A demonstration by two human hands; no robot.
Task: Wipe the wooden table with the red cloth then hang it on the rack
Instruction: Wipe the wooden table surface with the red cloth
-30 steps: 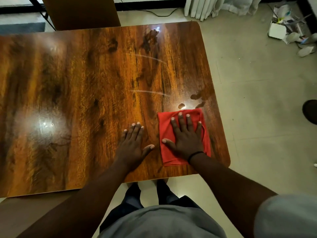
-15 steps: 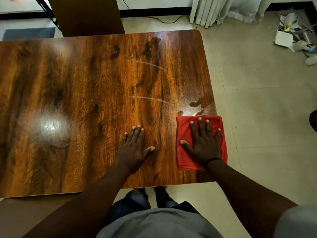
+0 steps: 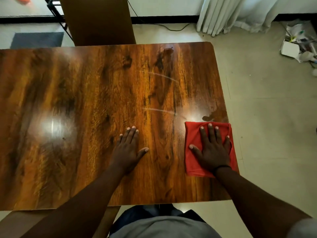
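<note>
A folded red cloth (image 3: 192, 160) lies flat at the right edge of the glossy wooden table (image 3: 85, 103). My right hand (image 3: 211, 150) presses down on it with the fingers spread. My left hand (image 3: 127, 149) rests palm-down on the bare wood to the left of the cloth, holding nothing. Just beyond the cloth are small wet patches (image 3: 208, 117), and two pale streaks (image 3: 159, 109) cross the middle of the tabletop. A black rack frame (image 3: 56, 12) shows partly at the far left; an orange item (image 3: 22, 0) sits by it.
A brown chair back (image 3: 97, 19) stands against the table's far edge. On the tiled floor lie a dark mat (image 3: 36, 40) at far left, a cable (image 3: 171, 28), white curtains (image 3: 231, 12) and a heap of papers and rubbish (image 3: 300, 47) at far right.
My right hand has slid the red cloth to the right, up to the table's right edge. My left hand has stayed in place on the wood.
</note>
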